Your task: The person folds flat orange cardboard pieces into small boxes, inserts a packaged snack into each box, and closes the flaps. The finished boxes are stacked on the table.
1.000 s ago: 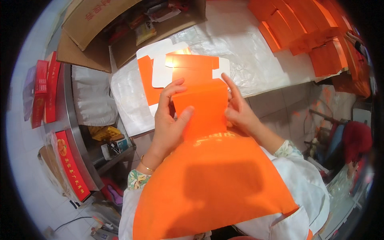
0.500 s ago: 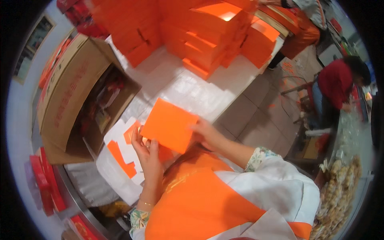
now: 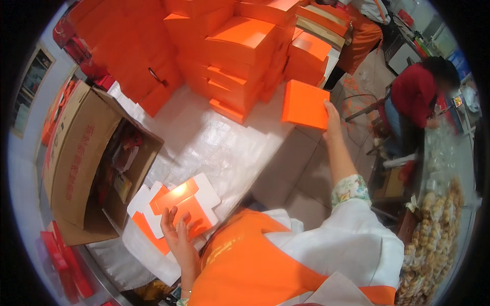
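My right hand (image 3: pixel 333 122) grips folded orange box (image 3: pixel 305 104) by near edge, flat face up, tilted toward box stack (image 3: pixel 245 56). Left hand (image 3: pixel 176 232), fingers spread, presses flat cutouts (image 3: pixel 176 206).

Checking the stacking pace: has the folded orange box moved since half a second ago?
Yes. The right hand has carried the box away from the body, out beside the box stack.

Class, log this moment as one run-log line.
right hand: holds folded orange cardboard box near orange box stack | left hand: on flat orange-and-white box blanks
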`<action>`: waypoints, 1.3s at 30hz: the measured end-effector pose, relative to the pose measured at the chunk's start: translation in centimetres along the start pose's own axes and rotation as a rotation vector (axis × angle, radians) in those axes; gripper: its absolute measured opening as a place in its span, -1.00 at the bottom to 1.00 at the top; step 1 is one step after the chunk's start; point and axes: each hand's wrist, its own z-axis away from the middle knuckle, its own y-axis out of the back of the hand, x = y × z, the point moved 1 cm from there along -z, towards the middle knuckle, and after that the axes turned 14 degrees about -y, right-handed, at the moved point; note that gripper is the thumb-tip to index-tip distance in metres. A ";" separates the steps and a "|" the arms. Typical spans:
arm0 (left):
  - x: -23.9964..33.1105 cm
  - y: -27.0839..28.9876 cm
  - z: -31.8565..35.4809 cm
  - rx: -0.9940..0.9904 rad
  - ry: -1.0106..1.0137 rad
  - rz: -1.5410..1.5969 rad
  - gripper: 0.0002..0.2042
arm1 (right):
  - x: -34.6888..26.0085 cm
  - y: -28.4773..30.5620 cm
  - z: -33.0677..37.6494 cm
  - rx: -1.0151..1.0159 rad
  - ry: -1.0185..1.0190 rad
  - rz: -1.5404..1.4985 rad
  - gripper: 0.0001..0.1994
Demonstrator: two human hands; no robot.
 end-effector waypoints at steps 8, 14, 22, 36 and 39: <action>0.9 -2.1 -0.6 0.026 0.088 0.068 -0.59 | -13.2 -3.8 -6.7 0.093 0.168 -0.165 -0.63; 0.5 -3.0 -1.1 0.012 0.084 0.037 -0.62 | -14.8 -3.5 -17.7 0.140 0.144 -0.007 -0.63; 1.2 -3.1 -1.0 0.033 0.121 0.087 -0.65 | -12.7 -5.3 -20.6 0.223 0.223 0.097 -0.37; -5.4 7.1 -0.8 0.301 -0.225 -0.385 -0.66 | 0.3 -15.2 8.2 -0.423 0.674 0.729 -0.76; -7.3 9.7 -0.1 0.416 -0.287 -0.646 -0.62 | 11.0 -19.8 15.0 -0.906 0.059 0.849 -0.74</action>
